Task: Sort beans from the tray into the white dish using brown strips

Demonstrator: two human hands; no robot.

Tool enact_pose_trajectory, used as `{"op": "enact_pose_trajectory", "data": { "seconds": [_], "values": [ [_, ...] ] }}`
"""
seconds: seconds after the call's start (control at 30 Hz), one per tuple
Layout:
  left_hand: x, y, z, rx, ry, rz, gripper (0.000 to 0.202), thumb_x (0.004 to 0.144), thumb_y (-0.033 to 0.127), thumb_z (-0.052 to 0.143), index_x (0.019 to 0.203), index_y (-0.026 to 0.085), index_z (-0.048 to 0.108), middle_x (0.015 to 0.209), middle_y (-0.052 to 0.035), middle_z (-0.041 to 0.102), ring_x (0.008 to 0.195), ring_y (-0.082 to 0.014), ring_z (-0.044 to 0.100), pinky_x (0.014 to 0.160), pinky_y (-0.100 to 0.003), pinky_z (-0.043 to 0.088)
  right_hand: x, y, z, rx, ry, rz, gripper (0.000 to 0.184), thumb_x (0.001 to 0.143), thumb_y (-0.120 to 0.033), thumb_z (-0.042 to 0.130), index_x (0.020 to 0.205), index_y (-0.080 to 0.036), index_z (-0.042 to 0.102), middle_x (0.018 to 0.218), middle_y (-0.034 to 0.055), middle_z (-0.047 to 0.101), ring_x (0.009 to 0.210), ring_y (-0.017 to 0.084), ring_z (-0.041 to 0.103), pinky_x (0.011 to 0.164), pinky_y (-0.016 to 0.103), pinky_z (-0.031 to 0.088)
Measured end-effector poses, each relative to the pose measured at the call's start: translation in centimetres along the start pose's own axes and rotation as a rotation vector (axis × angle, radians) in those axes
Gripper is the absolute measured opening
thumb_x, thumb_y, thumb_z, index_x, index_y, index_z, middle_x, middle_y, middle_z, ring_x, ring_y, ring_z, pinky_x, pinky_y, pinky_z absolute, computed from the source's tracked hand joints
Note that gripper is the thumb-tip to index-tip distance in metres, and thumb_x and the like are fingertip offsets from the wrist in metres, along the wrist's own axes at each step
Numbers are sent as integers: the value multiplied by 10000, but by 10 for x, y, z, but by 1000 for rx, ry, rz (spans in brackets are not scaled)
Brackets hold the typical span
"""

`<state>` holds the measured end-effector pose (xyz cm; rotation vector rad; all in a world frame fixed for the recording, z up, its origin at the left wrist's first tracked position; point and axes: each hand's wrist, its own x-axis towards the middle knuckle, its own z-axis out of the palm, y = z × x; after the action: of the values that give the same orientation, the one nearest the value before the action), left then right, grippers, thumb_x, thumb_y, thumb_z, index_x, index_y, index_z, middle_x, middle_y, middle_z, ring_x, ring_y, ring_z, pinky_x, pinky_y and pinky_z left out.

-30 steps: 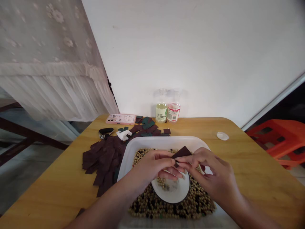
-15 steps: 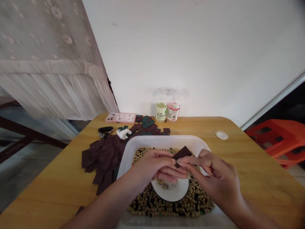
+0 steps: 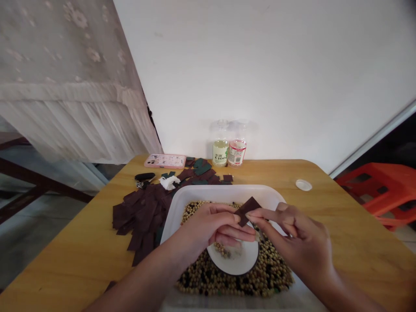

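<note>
My left hand [image 3: 221,225] is palm up over the tray, its thumb pressing a dark brown rectangular piece [image 3: 247,209] against its fingers. The thumb and forefinger of my right hand [image 3: 295,234] are pinched together at the piece's right edge. Whatever is between those fingertips is too small or too hidden to tell. Below both hands is a white dish [image 3: 232,264] with a dark rim and a few small beads in it. It rests among many gold and dark beads [image 3: 208,277] in a white plastic tray [image 3: 260,189].
Left of the tray spreads a heap of dark brown pieces [image 3: 143,212], with some dark green ones [image 3: 202,167]. Behind it lie a phone [image 3: 165,160], a black item with keys [image 3: 144,177] and crumpled tissue [image 3: 169,182]. Two bottles [image 3: 220,153] stand by the wall; a white lid [image 3: 303,185] is at right.
My right hand's pinched fingertips have slid slightly right and up along the brown piece. My left hand has barely moved, and the view has shifted a little.
</note>
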<state>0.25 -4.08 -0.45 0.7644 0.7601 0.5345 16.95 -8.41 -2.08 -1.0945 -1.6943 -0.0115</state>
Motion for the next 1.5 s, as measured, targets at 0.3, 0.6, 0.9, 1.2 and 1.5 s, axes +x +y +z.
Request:
{"op": "enact_pose_trajectory", "data": {
  "seconds": [0.3,0.6,0.9,1.2,1.5],
  "values": [
    [0,1,1,5,15,-15,95,650,177,622,725,120,606,704,-99,715,662,-187,687,483,-185,494,-2,2,0,24,6,7,426,736,-98,636,566,-211,262,455,-75,439,580,113,658,421,129,445],
    [-1,0,0,10,25,-2,120,648,191,635,735,110,621,699,-104,713,678,-192,687,495,-185,490,-3,1,-1,21,-17,18,434,742,-100,626,564,-220,249,433,-80,406,589,142,670,420,160,465],
    [-1,0,-1,50,-22,-10,114,669,206,627,737,114,641,703,-87,716,663,-171,685,509,-183,499,-1,1,0,10,-28,-3,429,749,-93,617,561,-218,253,435,-74,431,598,144,674,425,163,464],
    [-1,0,0,46,-3,-31,145,652,214,642,758,115,623,717,-88,714,652,-176,684,512,-199,500,-3,2,-1,34,-10,24,434,747,-84,622,559,-213,252,458,-60,479,626,156,683,428,160,457],
    [-2,1,1,71,-17,-42,144,665,209,632,764,107,651,729,-95,715,669,-178,684,513,-196,495,-2,1,1,39,-2,73,432,765,-125,611,544,-217,252,441,-69,398,649,174,691,394,150,432]
  ]
}}
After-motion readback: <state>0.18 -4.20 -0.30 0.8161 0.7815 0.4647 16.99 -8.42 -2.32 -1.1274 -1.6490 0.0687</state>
